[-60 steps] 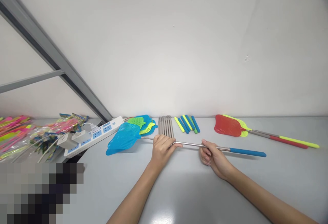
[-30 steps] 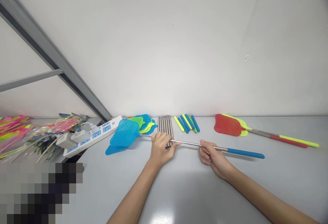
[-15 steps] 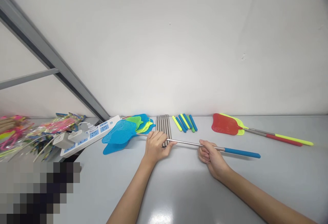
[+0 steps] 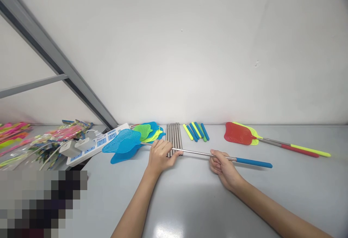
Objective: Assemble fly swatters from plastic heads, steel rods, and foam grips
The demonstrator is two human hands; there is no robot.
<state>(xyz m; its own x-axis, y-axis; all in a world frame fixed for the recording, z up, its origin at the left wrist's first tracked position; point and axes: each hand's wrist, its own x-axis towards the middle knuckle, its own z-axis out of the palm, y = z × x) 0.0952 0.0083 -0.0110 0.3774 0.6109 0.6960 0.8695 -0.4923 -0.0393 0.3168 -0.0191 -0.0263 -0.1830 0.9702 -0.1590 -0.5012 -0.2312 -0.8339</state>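
A blue fly swatter (image 4: 122, 142) with a metal telescopic rod and a blue grip lies across both my hands, a little above the table. My left hand (image 4: 161, 154) is closed round the rod near the swatter head. Farther along, my right hand (image 4: 221, 163) grips the rod just short of the blue handle. Behind my left hand several metal rods (image 4: 174, 136) lie side by side. Another blue swatter head (image 4: 126, 156) rests beneath the held one, and green, yellow and blue heads (image 4: 144, 131) are piled behind it.
Several yellow, blue and green handle sleeves (image 4: 196, 131) lie near the wall. To the right, a red swatter (image 4: 239, 133) overlaps a yellow one (image 4: 310, 151). On the left, a white power strip (image 4: 95, 147) holds plugs, beside bagged colourful items (image 4: 62, 134). A grey metal frame (image 4: 59, 64) slants at the left.
My left hand and the swatter head have shifted slightly left, while my right hand stays nearly in place. The blue grip's end has also moved a little left.
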